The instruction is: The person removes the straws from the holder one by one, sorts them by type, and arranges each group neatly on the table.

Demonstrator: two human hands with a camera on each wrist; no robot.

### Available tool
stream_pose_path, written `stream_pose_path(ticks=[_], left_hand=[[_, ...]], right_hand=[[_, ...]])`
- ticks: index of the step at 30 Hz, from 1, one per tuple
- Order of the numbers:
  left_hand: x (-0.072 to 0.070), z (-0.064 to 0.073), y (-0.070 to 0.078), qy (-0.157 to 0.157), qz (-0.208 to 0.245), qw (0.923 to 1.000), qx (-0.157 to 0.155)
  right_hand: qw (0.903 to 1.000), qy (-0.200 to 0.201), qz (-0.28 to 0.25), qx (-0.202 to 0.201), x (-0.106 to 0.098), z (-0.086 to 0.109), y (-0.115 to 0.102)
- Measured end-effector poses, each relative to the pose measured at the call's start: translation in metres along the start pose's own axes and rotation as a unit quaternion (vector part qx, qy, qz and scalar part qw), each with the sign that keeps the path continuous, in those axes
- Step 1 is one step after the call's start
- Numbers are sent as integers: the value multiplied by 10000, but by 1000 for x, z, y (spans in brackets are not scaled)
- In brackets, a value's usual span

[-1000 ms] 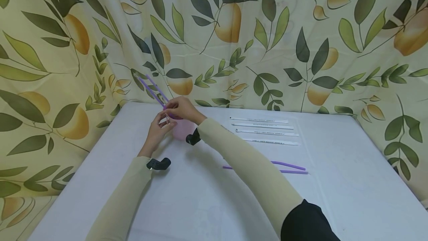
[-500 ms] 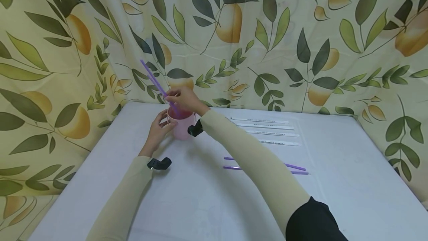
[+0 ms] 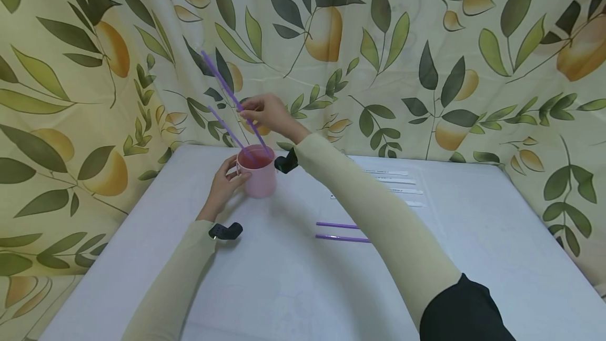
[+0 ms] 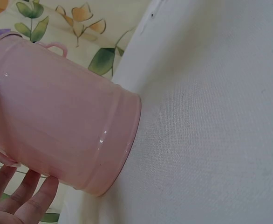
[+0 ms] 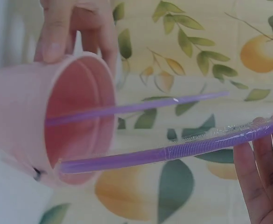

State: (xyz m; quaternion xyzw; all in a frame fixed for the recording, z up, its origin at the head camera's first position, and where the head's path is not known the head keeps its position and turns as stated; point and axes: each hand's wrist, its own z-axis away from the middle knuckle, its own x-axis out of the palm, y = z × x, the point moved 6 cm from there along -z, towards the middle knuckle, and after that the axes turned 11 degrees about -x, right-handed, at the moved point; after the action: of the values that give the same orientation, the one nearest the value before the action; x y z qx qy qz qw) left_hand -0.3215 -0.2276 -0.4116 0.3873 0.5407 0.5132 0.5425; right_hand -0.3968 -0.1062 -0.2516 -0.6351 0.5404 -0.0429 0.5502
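A pink bucket-shaped cup (image 3: 261, 183) with small side handles stands on the table. My left hand (image 3: 223, 186) grips its side, fingers by a handle and thumb on the wall, as the left wrist view shows on the cup (image 4: 71, 116). One purple straw (image 3: 224, 126) leans inside the cup. Above the mouth, my right hand (image 3: 272, 114) pinches another purple straw (image 3: 218, 75), tilted to the upper left. In the right wrist view this held straw (image 5: 192, 148) has a ribbed bend and clear film around it. Its lower end is at the cup's mouth.
Two purple straws (image 3: 336, 224) lie side by side on the white table (image 3: 274, 278), partly behind my right sleeve. Several slim white printed packets (image 3: 407, 191) lie in a row farther back. A patterned curtain (image 3: 360, 83) hangs along the table's back edge.
My right hand has risen and moved slightly right, drawing one straw up from the cup. The other straw stays leaning inside. My left hand keeps its place on the cup.
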Motion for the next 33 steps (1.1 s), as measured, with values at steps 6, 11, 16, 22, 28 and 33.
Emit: stream_pose_path(ticks=[6,11,16,22,28,33], left_hand=[[0,-10,-11,135,-177,9997,123],[0,-9,-11,160,-170,9997,81],[2,-1,-3,45,-38,9999,-112],[3,5,6,2,-14,9999,-167],[2,-7,-8,66,-148,9999,-42],[2,-9,-13,136,-84,9999,8]], right_hand=[[9996,-98,211,-165,-18,5,-13],[9984,-354,399,-187,-28,17,-17],[9949,-739,676,-137,-34,33,-19],[9858,-1287,1066,-146,-39,59,-19],[9728,-1720,1541,-172,-45,88,-13],[9670,-1995,1560,-270,-50,110,-4]])
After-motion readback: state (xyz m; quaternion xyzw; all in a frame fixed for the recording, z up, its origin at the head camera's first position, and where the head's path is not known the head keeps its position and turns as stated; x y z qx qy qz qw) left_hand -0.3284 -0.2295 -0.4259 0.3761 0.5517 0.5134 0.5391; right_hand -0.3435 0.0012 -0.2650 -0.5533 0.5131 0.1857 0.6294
